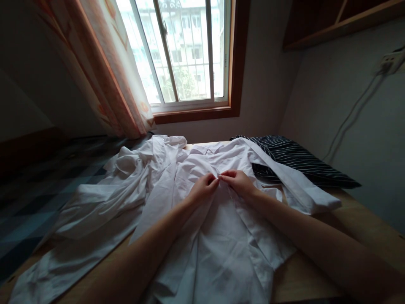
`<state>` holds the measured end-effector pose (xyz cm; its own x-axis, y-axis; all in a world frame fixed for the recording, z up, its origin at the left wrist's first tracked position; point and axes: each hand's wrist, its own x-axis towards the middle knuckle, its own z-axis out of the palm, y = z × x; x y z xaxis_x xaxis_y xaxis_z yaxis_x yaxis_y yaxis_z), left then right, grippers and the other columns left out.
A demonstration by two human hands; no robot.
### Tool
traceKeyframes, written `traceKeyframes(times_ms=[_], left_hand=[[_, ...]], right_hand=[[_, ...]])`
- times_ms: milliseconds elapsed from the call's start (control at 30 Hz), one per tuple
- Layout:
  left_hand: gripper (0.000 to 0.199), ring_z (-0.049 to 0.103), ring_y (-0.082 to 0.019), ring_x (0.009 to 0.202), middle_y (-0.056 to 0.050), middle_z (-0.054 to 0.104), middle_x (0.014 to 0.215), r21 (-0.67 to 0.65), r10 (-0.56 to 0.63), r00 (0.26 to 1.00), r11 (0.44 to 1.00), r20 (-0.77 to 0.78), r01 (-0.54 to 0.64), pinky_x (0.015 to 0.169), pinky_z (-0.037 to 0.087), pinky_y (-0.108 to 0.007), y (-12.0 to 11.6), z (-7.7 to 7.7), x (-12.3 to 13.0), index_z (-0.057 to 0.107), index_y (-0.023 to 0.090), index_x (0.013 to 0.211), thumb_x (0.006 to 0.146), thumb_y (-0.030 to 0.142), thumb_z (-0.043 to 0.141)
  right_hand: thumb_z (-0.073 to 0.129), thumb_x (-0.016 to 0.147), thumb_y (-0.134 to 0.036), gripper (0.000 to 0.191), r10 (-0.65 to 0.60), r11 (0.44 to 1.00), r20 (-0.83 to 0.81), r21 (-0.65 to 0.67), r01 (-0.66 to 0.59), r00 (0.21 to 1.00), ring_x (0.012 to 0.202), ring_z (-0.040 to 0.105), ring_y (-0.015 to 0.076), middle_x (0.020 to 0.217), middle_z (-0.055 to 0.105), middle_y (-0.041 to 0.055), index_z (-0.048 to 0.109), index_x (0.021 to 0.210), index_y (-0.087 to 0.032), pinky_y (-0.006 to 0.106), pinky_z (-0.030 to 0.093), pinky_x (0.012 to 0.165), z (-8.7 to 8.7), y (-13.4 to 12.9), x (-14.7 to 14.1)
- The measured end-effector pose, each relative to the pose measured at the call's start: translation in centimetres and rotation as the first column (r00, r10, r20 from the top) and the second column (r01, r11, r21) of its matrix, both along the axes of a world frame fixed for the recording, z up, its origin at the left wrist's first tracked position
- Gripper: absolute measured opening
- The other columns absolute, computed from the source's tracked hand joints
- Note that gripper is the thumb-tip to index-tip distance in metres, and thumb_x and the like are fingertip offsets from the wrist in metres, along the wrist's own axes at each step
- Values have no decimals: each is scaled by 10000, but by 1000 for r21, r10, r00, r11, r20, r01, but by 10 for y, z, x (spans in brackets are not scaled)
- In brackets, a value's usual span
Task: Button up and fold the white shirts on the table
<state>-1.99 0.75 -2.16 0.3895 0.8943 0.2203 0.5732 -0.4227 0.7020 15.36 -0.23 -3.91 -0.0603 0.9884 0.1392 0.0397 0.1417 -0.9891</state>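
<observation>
1. Head view: two bare hands meet over the front of a white shirt (221, 240) spread on a wooden table (351, 217), with daylight coming through a window (190, 55) toward 11 o'clock from the fingers.

2. Left hand (204, 186), just on the 8 o'clock side of the meeting point, is closed in a pinch, thumb and forefinger gripping a bit of the shirt front.

3. Right hand (239, 181), on the 3 o'clock side, pinches the same small spot, its fingertips all but touching those of the left. Whether a button sits between them is too small to tell.

4. Neither hand is clearly nearer: the shirt lies directly beneath both. Its long axis runs roughly from 12 to 6 o'clock, with what looks like the collar at the far end and the body falling toward the wearer of the camera. The pinch sits in the upper part of the front.

5. One sleeve (295, 181) stretches toward 3 o'clock, its upper edge alongside a black striped cloth item (303, 158) at 2 to 3 o'clock.

6. Rumpled beside the shirt, toward 8 o'clock, lies what appears to be a second white garment (98, 211).
</observation>
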Motion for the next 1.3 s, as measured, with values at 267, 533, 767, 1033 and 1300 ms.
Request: traceKeyframes(times_ms=[267,533,767,1033,1300], left_hand=[[308,503,-150,652,23,561,642,-100,-17,996,995,83,26,631,376,-264,3,-4,-8,562,191,685,836,459,547],[285,503,-135,599,15,573,635,-277,-58,983,955,174,105,548,384,-244,-2,0,-11,568,184,714,832,443,551],[282,434,-100,551,35,517,607,-348,-58,956,924,289,161,503,332,-220,-5,0,-11,540,183,696,779,444,603],[317,429,-91,527,43,507,600,-405,-41,945,897,323,177,483,308,-214,-3,-5,-13,541,182,724,774,486,613],[292,489,-136,597,30,530,604,-236,-59,977,966,205,108,561,379,-251,-2,-4,-12,549,195,698,816,462,547]], right_hand=[[670,732,-440,288,-52,994,98,98,42,994,789,658,211,810,741,60,733,789,-165,315,492,749,-15,1,-5],[776,676,-441,310,137,989,12,-50,-136,990,738,615,156,790,724,22,753,822,-168,260,468,674,-9,0,2],[830,628,-381,308,206,967,-90,-135,-216,975,678,585,118,769,719,16,768,831,-159,221,443,617,-2,-2,8],[833,619,-362,298,201,961,-80,-179,-213,976,537,468,79,661,666,-6,773,829,-160,197,315,461,4,-5,11],[827,645,-391,296,235,945,-71,-217,-245,969,455,370,58,540,548,-48,757,814,-158,200,218,406,6,-5,13]])
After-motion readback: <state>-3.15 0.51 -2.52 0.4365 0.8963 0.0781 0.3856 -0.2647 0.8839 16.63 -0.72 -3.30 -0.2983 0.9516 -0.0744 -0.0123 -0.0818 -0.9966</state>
